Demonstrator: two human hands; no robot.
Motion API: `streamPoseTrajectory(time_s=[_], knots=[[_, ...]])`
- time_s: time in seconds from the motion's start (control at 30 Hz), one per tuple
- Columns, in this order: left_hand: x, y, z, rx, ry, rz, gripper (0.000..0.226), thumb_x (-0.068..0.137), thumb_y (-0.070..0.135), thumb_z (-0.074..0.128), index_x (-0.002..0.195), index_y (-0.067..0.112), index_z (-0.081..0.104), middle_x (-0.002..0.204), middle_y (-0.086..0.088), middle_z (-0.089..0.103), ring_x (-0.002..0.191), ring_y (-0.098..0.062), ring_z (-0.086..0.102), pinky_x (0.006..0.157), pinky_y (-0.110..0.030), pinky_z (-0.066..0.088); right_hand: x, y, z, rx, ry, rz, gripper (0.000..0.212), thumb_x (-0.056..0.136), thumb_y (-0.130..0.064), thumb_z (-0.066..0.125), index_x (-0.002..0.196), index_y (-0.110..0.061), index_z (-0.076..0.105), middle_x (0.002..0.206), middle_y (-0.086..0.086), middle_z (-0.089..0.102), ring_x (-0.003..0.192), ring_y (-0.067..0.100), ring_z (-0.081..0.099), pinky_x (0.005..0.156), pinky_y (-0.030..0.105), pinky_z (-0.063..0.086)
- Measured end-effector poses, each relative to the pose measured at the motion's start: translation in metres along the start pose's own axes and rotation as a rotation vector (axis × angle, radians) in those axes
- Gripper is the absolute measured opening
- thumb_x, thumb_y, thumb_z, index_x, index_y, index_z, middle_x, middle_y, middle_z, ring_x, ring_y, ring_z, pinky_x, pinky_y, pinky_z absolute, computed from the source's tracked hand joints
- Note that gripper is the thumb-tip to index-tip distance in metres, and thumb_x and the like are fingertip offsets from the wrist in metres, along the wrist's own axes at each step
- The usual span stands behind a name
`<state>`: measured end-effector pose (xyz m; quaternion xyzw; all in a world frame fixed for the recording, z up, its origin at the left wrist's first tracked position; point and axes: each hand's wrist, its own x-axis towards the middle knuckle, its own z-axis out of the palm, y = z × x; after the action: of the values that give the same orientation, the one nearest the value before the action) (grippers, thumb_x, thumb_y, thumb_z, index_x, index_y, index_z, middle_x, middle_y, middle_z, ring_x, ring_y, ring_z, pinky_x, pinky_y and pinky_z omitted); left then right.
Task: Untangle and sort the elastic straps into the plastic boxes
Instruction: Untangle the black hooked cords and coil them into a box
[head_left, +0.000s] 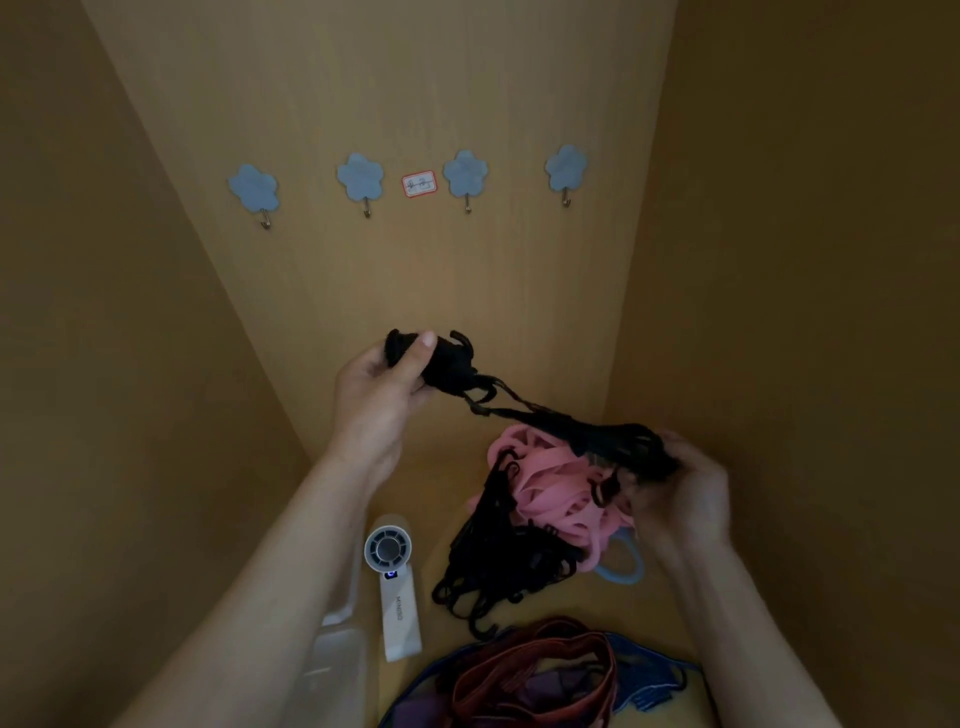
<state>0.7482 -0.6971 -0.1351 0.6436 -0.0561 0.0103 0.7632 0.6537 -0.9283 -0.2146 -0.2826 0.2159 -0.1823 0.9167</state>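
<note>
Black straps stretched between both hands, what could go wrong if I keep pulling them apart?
The black straps run taut from the left hand to the right hand; pulling harder may tighten the tangle. Strands seem to hang into the black pile beside the pink straps, so a hook could snag and drag them. The handheld fan lies close and might get knocked.

One wide-angle head camera looks forward and down, close above the worktop (434, 496), facing the back panel (395, 93).

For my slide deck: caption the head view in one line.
Left hand and right hand stretch tangled black straps between them above pink straps, near a white fan.
</note>
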Motion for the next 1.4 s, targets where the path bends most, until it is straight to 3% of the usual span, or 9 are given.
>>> streamPoseTrajectory(time_s=[0.13,0.3,0.47,0.6,0.7,0.87,0.97,1.17,1.4], knots=[[0.003,0.005,0.005,-0.228,-0.113,-0.167,0.038,0.086,0.038,0.066,0.113,0.010,0.067,0.111,-0.012,0.074,0.099,-0.019,0.071,0.078,-0.028,0.053,0.004,0.002,-0.008,-0.073,0.019,0.087,0.016,0.095,-0.013,0.042,0.083,-0.011,0.051,0.074,0.006,0.048,0.055,0.014,0.039,0.041,0.021,0.033],[0.000,0.007,0.003,-0.283,-0.231,-0.257,0.021,0.093,0.032,0.058,0.098,0.011,0.059,0.099,-0.012,0.068,0.089,-0.024,0.063,0.081,-0.036,0.047,0.014,-0.002,-0.018,-0.119,0.192,0.028,0.021,0.091,-0.004,0.040,0.079,-0.010,0.056,0.073,0.005,0.055,0.057,0.015,0.049,0.051,0.024,0.038],[-0.005,-0.001,-0.012,0.266,-0.399,-0.305,0.021,0.101,0.024,0.051,0.092,0.009,0.063,0.101,-0.015,0.070,0.087,-0.030,0.060,0.073,-0.037,0.054,0.016,-0.001,-0.013,-0.067,0.242,-0.037,0.025,0.091,0.001,0.037,0.076,-0.009,0.054,0.076,0.007,0.053,0.066,0.018,0.050,0.059,0.028,0.044],[-0.004,-0.019,-0.023,0.617,-0.390,-0.249,0.014,0.104,0.023,0.052,0.099,0.009,0.052,0.108,-0.017,0.072,0.093,-0.032,0.069,0.082,-0.052,0.059,0.005,-0.007,-0.002,-0.204,0.076,-0.118,0.022,0.089,-0.008,0.039,0.088,-0.011,0.060,0.080,0.007,0.056,0.069,0.021,0.053,0.064,0.032,0.044],[-0.008,-0.030,-0.019,0.423,-0.244,-0.216,0.014,0.102,0.017,0.054,0.101,0.004,0.048,0.111,-0.021,0.065,0.106,-0.033,0.068,0.073,-0.038,0.063,-0.008,-0.012,0.011,-0.188,-0.193,-0.089,0.020,0.075,-0.011,0.045,0.088,-0.009,0.061,0.074,0.005,0.054,0.062,0.019,0.045,0.063,0.032,0.034],[-0.017,-0.025,-0.010,-0.055,-0.213,-0.260,0.022,0.099,0.023,0.059,0.097,0.001,0.056,0.108,-0.022,0.067,0.105,-0.033,0.070,0.082,-0.040,0.061,-0.026,-0.003,0.031,-0.467,-0.368,-0.061,0.018,0.094,-0.004,0.044,0.091,-0.004,0.061,0.071,0.004,0.051,0.055,0.013,0.047,0.049,0.023,0.040],[-0.023,-0.018,-0.002,-0.097,-0.264,-0.277,0.024,0.095,0.030,0.061,0.086,0.008,0.058,0.084,-0.013,0.073,0.082,-0.025,0.074,0.065,-0.030,0.060,-0.030,0.006,0.040,-0.554,-0.372,-0.079,0.016,0.096,-0.001,0.048,0.093,-0.002,0.064,0.067,0.003,0.058,0.058,0.013,0.056,0.052,0.022,0.045],[-0.030,-0.035,0.006,0.250,-0.166,-0.331,0.041,0.095,0.050,0.061,0.077,0.018,0.043,0.052,0.002,0.034,0.037,-0.011,0.031,0.038,-0.022,0.027,-0.033,-0.001,0.062,-0.766,-0.547,-0.206,0.021,0.076,-0.011,0.052,0.083,-0.014,0.071,0.078,0.005,0.057,0.076,0.022,0.053,0.070,0.029,0.043],[-0.033,-0.068,0.001,-0.028,-0.203,-0.500,0.017,0.100,0.027,0.060,0.105,0.011,0.057,0.072,-0.006,0.061,0.068,-0.017,0.068,0.071,-0.030,0.054,-0.036,-0.017,0.086,-0.679,-0.739,-0.245,0.026,0.072,-0.004,0.045,0.088,-0.006,0.065,0.087,0.012,0.055,0.071,0.026,0.046,0.060,0.033,0.038]])
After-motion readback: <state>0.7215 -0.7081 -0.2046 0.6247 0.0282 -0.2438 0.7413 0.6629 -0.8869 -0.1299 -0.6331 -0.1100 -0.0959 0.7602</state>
